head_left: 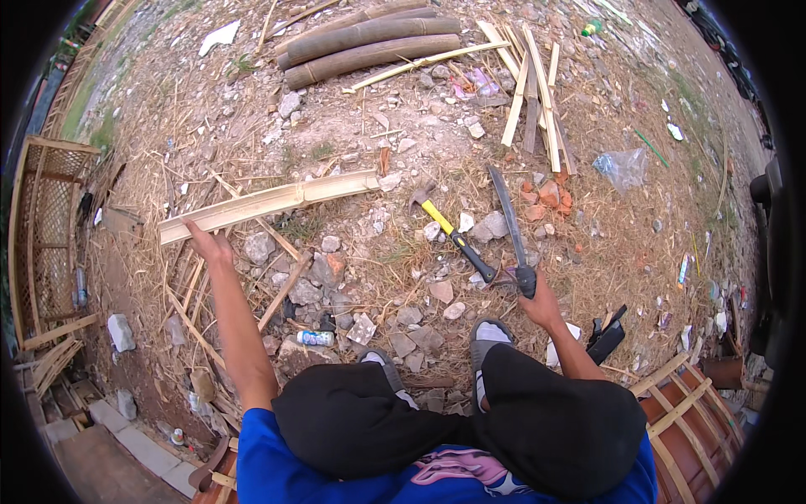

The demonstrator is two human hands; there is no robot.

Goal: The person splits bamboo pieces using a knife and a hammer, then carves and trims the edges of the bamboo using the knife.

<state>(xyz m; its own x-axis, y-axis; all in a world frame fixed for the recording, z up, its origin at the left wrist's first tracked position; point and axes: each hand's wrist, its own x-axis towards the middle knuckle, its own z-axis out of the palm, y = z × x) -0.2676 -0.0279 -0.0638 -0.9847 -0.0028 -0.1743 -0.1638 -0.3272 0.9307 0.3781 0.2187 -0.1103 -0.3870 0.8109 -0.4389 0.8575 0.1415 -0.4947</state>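
Observation:
My left hand (208,242) grips the left end of a split bamboo piece (277,200), its pale hollow inner side showing and a node ridge partway along. The piece reaches right across the ground in front of me. In my right hand (541,302) is a machete (510,217), held by its black handle, the dark blade pointing away from me. Between the two, a claw hammer (452,231) with a yellow and black handle lies on the dirt, its head toward the far side and its grip end close to the machete's handle.
Whole bamboo poles (374,50) lie at the far middle, with split bamboo strips (533,92) to their right. Rubble (306,290) and a can (316,338) sit near my feet. A lattice frame (50,244) stands at left; a slatted bamboo frame (688,420) is at lower right.

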